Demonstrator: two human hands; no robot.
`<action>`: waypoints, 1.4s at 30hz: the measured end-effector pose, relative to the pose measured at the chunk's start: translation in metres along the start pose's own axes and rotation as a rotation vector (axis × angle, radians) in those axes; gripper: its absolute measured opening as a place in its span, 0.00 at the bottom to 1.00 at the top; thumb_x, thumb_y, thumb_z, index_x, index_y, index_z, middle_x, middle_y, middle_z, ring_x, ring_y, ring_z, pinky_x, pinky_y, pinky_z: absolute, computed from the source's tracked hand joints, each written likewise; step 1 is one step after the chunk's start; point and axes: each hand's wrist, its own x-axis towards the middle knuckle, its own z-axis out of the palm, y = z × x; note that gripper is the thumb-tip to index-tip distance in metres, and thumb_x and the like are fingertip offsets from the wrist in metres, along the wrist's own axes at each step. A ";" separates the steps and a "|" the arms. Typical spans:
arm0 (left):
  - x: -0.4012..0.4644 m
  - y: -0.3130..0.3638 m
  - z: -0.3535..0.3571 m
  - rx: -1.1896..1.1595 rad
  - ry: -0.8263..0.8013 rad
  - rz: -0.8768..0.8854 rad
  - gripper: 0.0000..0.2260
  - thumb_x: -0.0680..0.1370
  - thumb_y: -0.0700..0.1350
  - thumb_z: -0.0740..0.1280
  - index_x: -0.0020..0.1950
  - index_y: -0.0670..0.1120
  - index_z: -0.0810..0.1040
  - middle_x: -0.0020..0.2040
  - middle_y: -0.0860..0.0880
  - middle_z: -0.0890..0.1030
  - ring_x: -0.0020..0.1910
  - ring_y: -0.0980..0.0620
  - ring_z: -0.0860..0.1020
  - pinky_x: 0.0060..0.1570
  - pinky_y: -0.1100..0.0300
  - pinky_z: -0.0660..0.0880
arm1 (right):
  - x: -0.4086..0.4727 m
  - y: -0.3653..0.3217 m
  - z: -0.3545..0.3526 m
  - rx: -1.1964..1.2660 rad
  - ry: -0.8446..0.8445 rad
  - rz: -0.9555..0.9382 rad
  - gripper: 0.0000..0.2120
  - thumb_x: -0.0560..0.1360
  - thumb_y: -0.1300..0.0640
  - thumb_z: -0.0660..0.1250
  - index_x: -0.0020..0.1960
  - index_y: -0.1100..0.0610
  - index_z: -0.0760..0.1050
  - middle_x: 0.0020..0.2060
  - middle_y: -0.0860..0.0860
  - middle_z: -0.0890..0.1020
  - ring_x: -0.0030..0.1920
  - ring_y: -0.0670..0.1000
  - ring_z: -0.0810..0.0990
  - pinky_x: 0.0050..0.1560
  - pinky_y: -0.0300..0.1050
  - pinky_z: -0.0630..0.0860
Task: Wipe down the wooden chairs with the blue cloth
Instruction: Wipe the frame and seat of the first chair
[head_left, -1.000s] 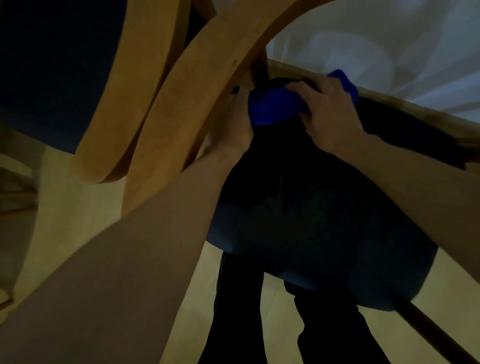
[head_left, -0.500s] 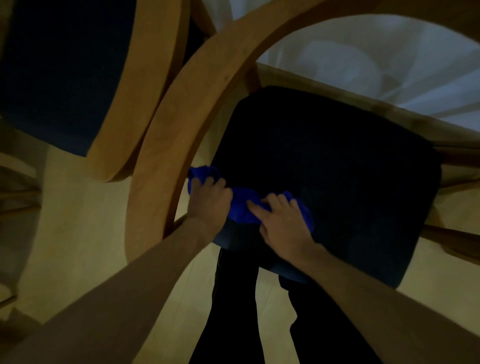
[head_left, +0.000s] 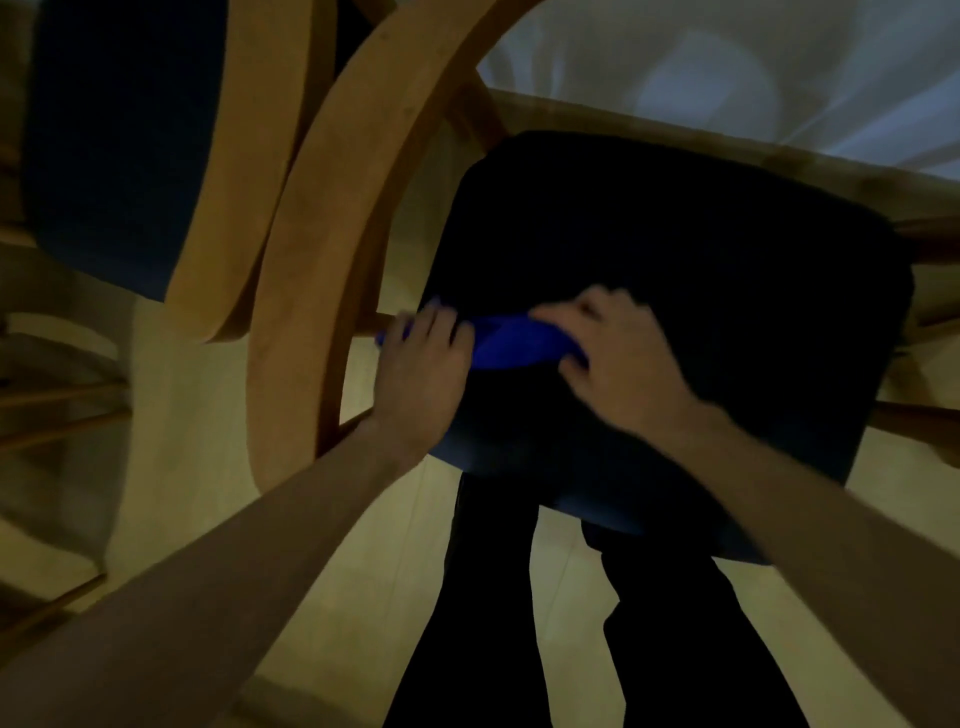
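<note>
A wooden chair with a curved backrest (head_left: 317, 249) and a dark blue padded seat (head_left: 701, 249) stands right below me. The blue cloth (head_left: 514, 340) lies bunched across the seat's left middle. My left hand (head_left: 421, 374) grips the cloth's left end at the seat's left edge, fingers curled over it. My right hand (head_left: 618, 358) presses on the cloth's right end, fingers bent over it. Most of the cloth is hidden under both hands.
A second chair with a blue seat (head_left: 114, 140) and wooden rim (head_left: 234, 208) stands close at the left. A table edge (head_left: 727, 150) with white cloth (head_left: 727, 67) runs behind the seat. My dark trouser legs (head_left: 519, 623) stand on the pale floor (head_left: 171, 415).
Both hands swept the cloth from the seat's back edge to its front, then moved it back up to the middle of the seat.
</note>
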 end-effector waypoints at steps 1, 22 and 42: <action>0.016 0.006 -0.005 -0.051 0.071 -0.011 0.16 0.75 0.38 0.67 0.63 0.41 0.74 0.67 0.40 0.72 0.70 0.41 0.68 0.68 0.45 0.63 | 0.010 0.010 -0.008 -0.046 0.071 0.008 0.27 0.72 0.60 0.68 0.70 0.48 0.72 0.57 0.56 0.75 0.53 0.61 0.73 0.50 0.55 0.69; -0.143 0.049 0.102 -0.015 -0.400 -0.084 0.17 0.76 0.43 0.63 0.65 0.51 0.71 0.56 0.50 0.78 0.59 0.47 0.76 0.71 0.45 0.56 | -0.120 -0.036 0.092 -0.231 -0.433 -0.210 0.24 0.78 0.55 0.61 0.73 0.45 0.65 0.68 0.54 0.63 0.66 0.59 0.63 0.65 0.59 0.64; -0.092 0.050 0.111 -0.440 -0.012 -0.862 0.17 0.75 0.36 0.66 0.64 0.41 0.70 0.56 0.42 0.76 0.47 0.42 0.80 0.39 0.53 0.75 | 0.029 -0.067 0.073 -0.398 -0.244 -0.440 0.22 0.75 0.59 0.65 0.66 0.43 0.74 0.69 0.51 0.67 0.70 0.59 0.61 0.69 0.64 0.55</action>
